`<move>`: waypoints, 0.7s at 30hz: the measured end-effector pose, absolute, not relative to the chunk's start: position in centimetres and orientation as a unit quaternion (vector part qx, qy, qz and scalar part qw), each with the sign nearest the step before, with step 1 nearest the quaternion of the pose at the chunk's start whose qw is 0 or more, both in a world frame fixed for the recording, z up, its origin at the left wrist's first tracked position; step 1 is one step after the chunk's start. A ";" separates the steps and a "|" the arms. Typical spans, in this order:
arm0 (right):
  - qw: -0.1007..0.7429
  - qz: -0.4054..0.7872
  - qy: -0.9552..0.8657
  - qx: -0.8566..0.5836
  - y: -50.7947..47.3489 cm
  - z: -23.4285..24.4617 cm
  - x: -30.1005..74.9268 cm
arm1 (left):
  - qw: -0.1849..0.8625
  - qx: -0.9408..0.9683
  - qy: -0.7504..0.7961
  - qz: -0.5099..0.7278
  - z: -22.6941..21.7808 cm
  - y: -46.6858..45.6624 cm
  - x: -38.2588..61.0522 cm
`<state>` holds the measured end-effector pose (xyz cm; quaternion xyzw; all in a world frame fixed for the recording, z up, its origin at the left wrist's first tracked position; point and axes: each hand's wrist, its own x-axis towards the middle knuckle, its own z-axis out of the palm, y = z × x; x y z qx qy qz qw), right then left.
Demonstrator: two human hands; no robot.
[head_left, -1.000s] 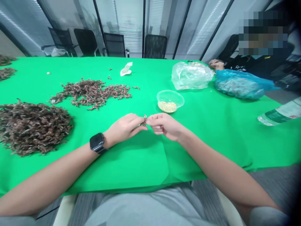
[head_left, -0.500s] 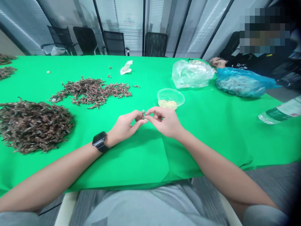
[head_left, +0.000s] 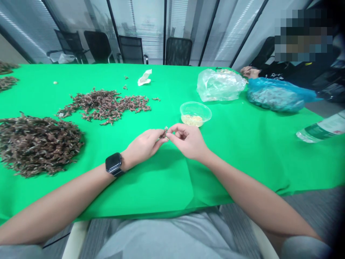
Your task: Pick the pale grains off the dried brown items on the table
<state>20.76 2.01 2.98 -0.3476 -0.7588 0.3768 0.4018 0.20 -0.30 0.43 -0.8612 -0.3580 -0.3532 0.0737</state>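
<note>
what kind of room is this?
Probably an office meeting room: long green-clothed table, office chairs along a glass wall with blinds. Left hand and right hand pinch a brown piece over it.

Item: brown piece (head_left: 165,132), small, dry-looking, irregular outline.
Colour: dark brown; a paler spot at the lower end, possibly a seed, too small to tell.
Position: pinched between the fingertips of the left hand (head_left: 144,144) and the right hand (head_left: 188,141).
Pose: roughly upright, top end showing above the fingertips.

No legible text; bottle label (head_left: 322,130) unreadable.
</note>
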 end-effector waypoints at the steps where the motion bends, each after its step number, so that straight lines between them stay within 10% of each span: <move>1: 0.400 0.408 -0.742 -0.352 2.0 3.1 20.7 | 0.080 -0.862 -0.360 -0.349 0.4 -0.3 0.2; 10: 0.372 0.580 -0.623 -0.369 2.5 3.0 20.2 | -0.019 -0.840 -0.412 -0.353 0.7 -0.8 0.7; 21: 0.424 0.178 -0.829 -0.317 2.8 1.5 20.9 | -0.142 -0.789 -0.456 -0.386 0.8 -0.8 0.9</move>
